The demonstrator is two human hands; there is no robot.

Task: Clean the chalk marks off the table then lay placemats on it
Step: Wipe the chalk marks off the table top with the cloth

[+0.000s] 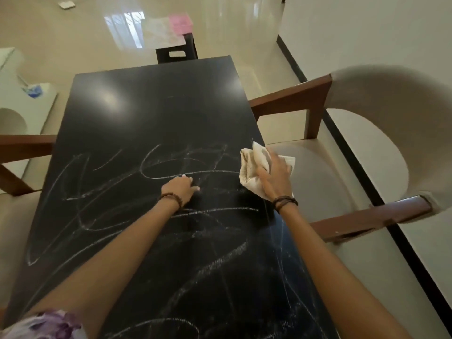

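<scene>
White chalk marks (156,177) loop across the near and middle part of the black table (151,106); its far end looks bare and glossy. My right hand (275,178) presses a crumpled cream cloth (253,165) against the table's right edge. My left hand (182,188) rests on the tabletop near the middle, fingers curled, holding nothing that I can see. Pale and pink placemats (168,29) lie on a black stool beyond the far end.
A cream armchair with brown wooden arms (354,167) stands close to the table's right side. Another wooden arm (24,145) reaches in at the left. A black stool (177,53) stands behind the far edge. White furniture (22,101) sits at the left on the shiny floor.
</scene>
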